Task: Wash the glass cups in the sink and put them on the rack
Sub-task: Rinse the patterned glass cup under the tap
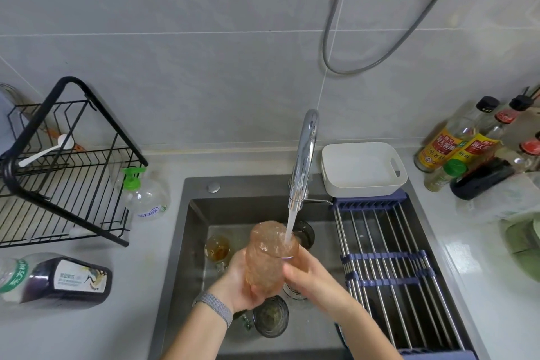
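A pinkish textured glass cup (267, 254) is held over the dark sink (187, 242), under the stream of water from the chrome faucet (305, 158). My left hand (235, 283) grips its lower body, a grey band on the wrist. My right hand (306, 273) holds the cup's right side near the rim. In the sink lie an amber glass (217, 248), a dark ribbed glass (270, 316), and a clear glass (293, 292) partly hidden behind my right hand. The black wire rack (62, 172) stands on the counter at the left, holding a white spoon (43, 150).
A roll-up steel drying mat (391, 269) covers the sink's right part. A white tub (362, 168) sits behind it. A soap pump bottle (146, 196) stands by the rack, a dark drink bottle (55, 278) lies at left. Sauce bottles (467, 143) crowd the right counter.
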A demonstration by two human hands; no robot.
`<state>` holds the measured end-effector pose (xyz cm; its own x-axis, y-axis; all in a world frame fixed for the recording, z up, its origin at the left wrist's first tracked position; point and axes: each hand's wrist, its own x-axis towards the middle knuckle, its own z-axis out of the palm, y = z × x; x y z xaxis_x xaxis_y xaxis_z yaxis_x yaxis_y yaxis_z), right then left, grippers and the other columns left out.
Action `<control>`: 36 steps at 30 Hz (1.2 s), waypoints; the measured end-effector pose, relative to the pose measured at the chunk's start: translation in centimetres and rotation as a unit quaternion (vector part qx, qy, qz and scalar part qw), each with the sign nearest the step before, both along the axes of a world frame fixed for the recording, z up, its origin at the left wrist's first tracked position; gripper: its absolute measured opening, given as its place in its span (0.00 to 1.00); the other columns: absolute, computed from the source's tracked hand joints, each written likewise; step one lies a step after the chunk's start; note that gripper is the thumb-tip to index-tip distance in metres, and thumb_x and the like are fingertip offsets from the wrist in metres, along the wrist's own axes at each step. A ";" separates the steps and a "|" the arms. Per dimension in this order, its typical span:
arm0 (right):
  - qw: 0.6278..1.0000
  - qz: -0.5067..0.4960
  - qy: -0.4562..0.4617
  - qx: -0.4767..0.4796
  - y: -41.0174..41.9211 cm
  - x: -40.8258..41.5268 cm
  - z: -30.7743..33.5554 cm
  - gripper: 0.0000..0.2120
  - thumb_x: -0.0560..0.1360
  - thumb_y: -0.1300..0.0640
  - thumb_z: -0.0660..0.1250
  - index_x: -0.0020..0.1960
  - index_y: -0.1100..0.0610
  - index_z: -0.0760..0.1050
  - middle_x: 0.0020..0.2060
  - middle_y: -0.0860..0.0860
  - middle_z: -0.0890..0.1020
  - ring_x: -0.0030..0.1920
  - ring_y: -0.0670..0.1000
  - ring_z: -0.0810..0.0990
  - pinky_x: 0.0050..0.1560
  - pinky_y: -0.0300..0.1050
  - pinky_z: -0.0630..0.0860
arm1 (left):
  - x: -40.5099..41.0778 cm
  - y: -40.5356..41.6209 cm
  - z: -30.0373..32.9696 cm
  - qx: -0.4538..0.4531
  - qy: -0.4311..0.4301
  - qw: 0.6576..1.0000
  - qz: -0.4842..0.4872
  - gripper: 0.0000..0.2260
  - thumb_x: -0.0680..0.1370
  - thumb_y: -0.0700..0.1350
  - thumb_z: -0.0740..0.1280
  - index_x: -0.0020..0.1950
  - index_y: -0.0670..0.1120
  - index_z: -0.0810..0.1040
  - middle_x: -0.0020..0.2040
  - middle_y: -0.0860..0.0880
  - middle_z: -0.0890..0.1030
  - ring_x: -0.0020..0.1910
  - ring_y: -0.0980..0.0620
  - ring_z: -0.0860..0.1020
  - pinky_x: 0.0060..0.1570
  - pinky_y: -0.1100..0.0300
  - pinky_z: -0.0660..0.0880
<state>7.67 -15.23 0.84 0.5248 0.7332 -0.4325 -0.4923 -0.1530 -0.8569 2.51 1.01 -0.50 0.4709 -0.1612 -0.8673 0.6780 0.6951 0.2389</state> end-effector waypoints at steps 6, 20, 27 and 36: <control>0.980 -0.199 0.022 0.017 2.1 -2.6 -3.3 0.50 0.49 0.44 0.85 0.64 0.62 0.71 0.54 0.60 0.83 0.56 0.59 0.82 0.58 0.62 0.77 | -0.2 -1.7 0.3 0.095 -0.008 0.991 -0.097 0.21 0.76 0.57 0.61 0.50 0.42 0.84 0.46 0.42 0.84 0.43 0.44 0.83 0.32 0.60 0.79; 0.960 -0.235 0.152 -0.013 1.7 -2.1 -2.7 0.34 0.76 0.31 0.52 0.57 0.59 0.81 0.52 0.60 0.84 0.53 0.60 0.83 0.57 0.60 0.77 | -1.6 -4.0 1.8 0.326 -0.163 0.917 -0.159 0.32 0.77 0.65 0.49 0.78 0.54 0.52 0.76 0.54 0.61 0.73 0.54 0.63 0.71 0.58 0.62; 0.926 -0.302 0.210 -0.089 3.1 -0.6 -3.2 0.26 0.83 0.43 0.49 0.60 0.60 0.79 0.47 0.56 0.86 0.51 0.57 0.83 0.51 0.51 0.78 | 0.8 -6.0 3.2 0.446 -0.111 0.887 -0.029 0.22 0.84 0.55 0.47 0.73 0.46 0.64 0.63 0.51 0.71 0.70 0.50 0.67 0.62 0.62 0.63; 0.928 -0.347 0.039 -0.130 4.5 -0.6 -1.6 0.30 0.72 0.31 0.61 0.66 0.49 0.72 0.59 0.51 0.81 0.58 0.52 0.80 0.62 0.55 0.75 | 2.8 -5.3 2.4 0.394 -0.054 0.917 0.028 0.23 0.83 0.58 0.47 0.64 0.48 0.74 0.63 0.47 0.78 0.60 0.48 0.76 0.59 0.57 0.72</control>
